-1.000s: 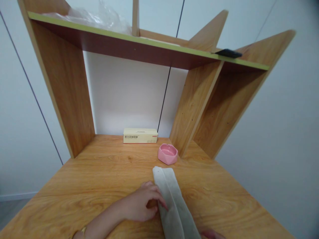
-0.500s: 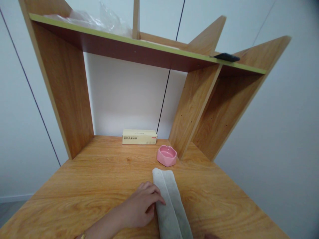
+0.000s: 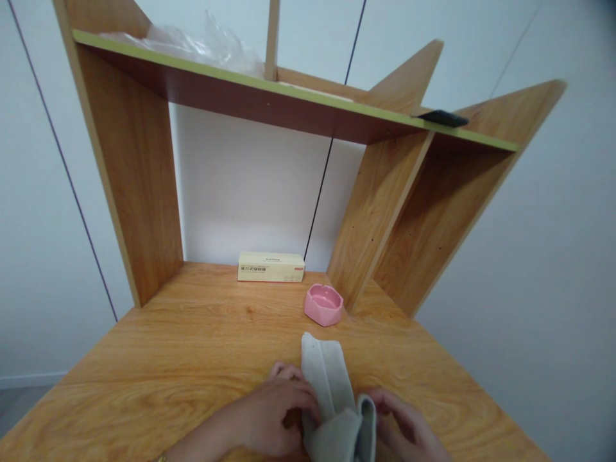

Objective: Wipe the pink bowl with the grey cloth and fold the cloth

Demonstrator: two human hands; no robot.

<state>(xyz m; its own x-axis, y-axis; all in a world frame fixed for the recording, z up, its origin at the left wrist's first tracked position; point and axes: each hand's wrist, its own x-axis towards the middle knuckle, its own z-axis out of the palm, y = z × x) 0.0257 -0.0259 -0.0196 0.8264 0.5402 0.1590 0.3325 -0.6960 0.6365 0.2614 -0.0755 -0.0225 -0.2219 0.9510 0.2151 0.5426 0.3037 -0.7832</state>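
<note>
A long, narrow folded grey cloth (image 3: 325, 375) lies on the wooden desk (image 3: 192, 346), running away from me. Its near end is lifted and doubled over toward the far end. My left hand (image 3: 272, 417) curls its fingers onto the cloth's left edge. My right hand (image 3: 409, 430) grips the raised near fold from the right side. Both hands sit at the bottom of the view, partly cut off.
A pink faceted bowl (image 3: 324, 305) stands just beyond the cloth. A cream cardboard box (image 3: 271, 267) lies against the back wall. The shelf (image 3: 298, 96) above carries crumpled clear plastic (image 3: 192, 42) and a flat black object (image 3: 443, 117). Upright wooden panels (image 3: 375, 205) flank the desk.
My right hand has come into view and lifted the cloth's near end, folding it forward. The cloth now looks shorter. My left hand stays on its left edge.
</note>
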